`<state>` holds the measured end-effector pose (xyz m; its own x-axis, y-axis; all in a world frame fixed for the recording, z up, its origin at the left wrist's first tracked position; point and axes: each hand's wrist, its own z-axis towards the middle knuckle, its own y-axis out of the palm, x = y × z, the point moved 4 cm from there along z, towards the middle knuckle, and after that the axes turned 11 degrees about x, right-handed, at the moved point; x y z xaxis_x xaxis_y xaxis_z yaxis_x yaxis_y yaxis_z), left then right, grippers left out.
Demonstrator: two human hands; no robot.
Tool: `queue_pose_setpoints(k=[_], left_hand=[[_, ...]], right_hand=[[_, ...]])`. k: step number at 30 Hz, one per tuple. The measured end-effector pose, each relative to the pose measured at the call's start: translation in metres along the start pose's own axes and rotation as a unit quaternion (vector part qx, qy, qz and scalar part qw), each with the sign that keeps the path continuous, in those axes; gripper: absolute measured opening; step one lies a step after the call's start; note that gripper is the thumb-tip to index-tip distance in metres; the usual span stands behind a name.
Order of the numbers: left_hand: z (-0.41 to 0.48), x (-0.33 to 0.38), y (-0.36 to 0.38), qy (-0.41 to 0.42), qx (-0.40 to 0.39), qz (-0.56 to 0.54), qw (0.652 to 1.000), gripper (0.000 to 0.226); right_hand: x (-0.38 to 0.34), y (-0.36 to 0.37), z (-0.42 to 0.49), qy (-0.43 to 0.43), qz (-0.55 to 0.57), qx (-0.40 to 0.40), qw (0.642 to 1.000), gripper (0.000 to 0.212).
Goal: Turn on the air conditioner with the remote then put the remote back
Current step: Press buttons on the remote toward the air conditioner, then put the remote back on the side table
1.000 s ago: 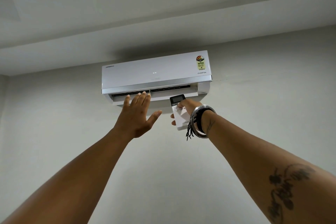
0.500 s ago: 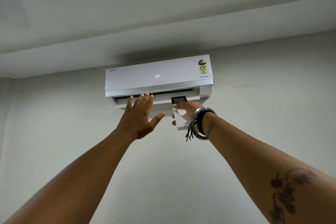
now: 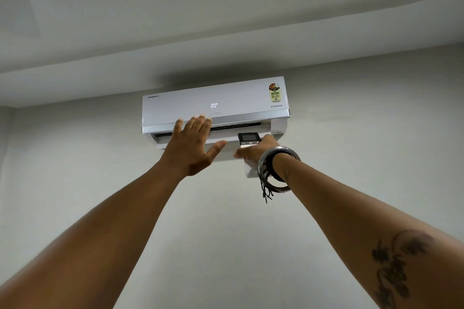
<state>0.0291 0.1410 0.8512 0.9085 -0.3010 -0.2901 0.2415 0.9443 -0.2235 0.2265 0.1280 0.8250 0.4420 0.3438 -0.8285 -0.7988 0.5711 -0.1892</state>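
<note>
A white wall-mounted air conditioner [image 3: 241, 100] hangs high on the wall, its front display lit and reading 20. Its bottom flap is slightly open. My right hand [image 3: 258, 149] is raised below the unit's right end and grips a white remote [image 3: 248, 140] with a dark screen, pointed up at the unit. The remote's lower half is hidden behind my wrist and bangles. My left hand [image 3: 193, 148] is lifted flat with fingers spread, palm towards the vent under the unit's left half, holding nothing.
A plain grey wall [image 3: 376, 158] spreads around and below the unit. The ceiling [image 3: 226, 7] with a stepped ledge sits close above it. An energy label sticker [image 3: 275, 93] marks the unit's right front corner.
The display went from blank to 24 and now reads 20. Both hands rose slightly towards the unit, and my thumb has left the remote's upper buttons.
</note>
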Motion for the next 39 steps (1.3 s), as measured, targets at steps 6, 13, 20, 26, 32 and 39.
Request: queue_pose_setpoints(k=[6,13,20,26,32,39], left_hand=[[-0.023,0.003,0.013,-0.009,-0.016,-0.008,1.0,0.085],[-0.108,0.031,0.062,-0.037,-0.089,-0.036,0.995,0.083],[-0.314,0.1,0.139,-0.038,-0.22,-0.078,0.972,0.079],[-0.501,0.166,0.165,-0.044,-0.308,-0.128,0.942,0.075],[-0.704,0.265,0.142,-0.075,-0.51,-0.213,0.83,0.08],[-0.827,0.312,0.118,-0.11,-0.589,-0.235,0.765,0.077]], right_hand=[[0.02,0.0,0.002,-0.038,-0.075,0.084,0.993,0.062],[0.136,0.021,-0.031,0.013,-0.163,0.099,0.982,0.053],[0.357,0.063,-0.17,0.149,-0.283,-0.036,0.947,0.057],[0.509,0.077,-0.312,0.315,-0.286,-0.087,0.901,0.051],[0.636,0.05,-0.483,0.458,-0.383,-0.184,0.781,0.063],[0.721,0.045,-0.574,0.492,-0.426,-0.247,0.718,0.064]])
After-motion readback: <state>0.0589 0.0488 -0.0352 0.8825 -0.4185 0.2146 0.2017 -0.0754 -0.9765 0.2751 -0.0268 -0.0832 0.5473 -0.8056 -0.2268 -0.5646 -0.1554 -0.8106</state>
